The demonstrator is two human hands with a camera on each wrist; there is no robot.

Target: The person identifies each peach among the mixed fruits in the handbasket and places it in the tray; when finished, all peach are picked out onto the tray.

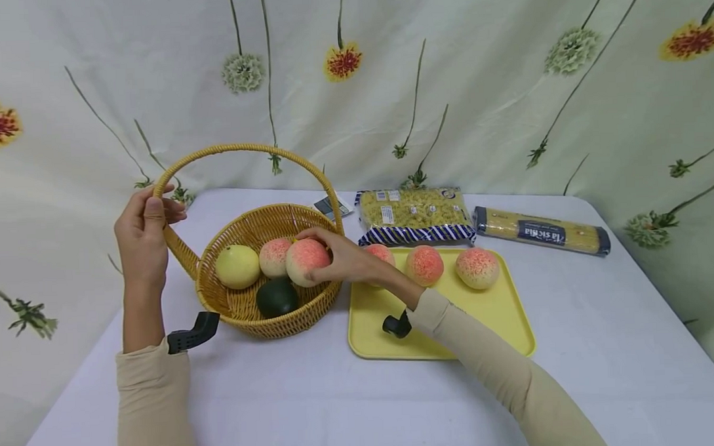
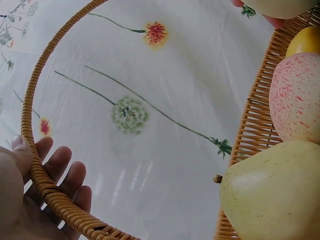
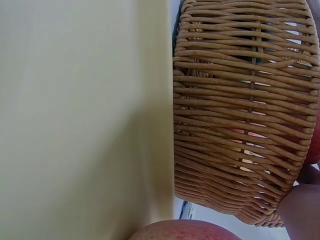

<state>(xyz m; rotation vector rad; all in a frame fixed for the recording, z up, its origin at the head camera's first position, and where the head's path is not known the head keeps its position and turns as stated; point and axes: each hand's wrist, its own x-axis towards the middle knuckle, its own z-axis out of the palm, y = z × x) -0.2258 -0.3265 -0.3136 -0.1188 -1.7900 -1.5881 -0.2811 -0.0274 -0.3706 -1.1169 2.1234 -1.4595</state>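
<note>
A wicker basket stands left of centre, its tall handle upright. My left hand holds the handle's left side, thumb in front and fingers behind; the left wrist view shows this hand around the handle. My right hand grips a pink-and-cream peach at the basket's right inner side. Inside lie another peach, a pale yellow fruit and a dark green fruit. A yellow-orange fruit shows in the left wrist view.
Right of the basket, a yellow tray holds several peaches, one partly behind my right hand. Behind it lie a bag of pasta and a long spaghetti pack. A dark card lies behind the basket.
</note>
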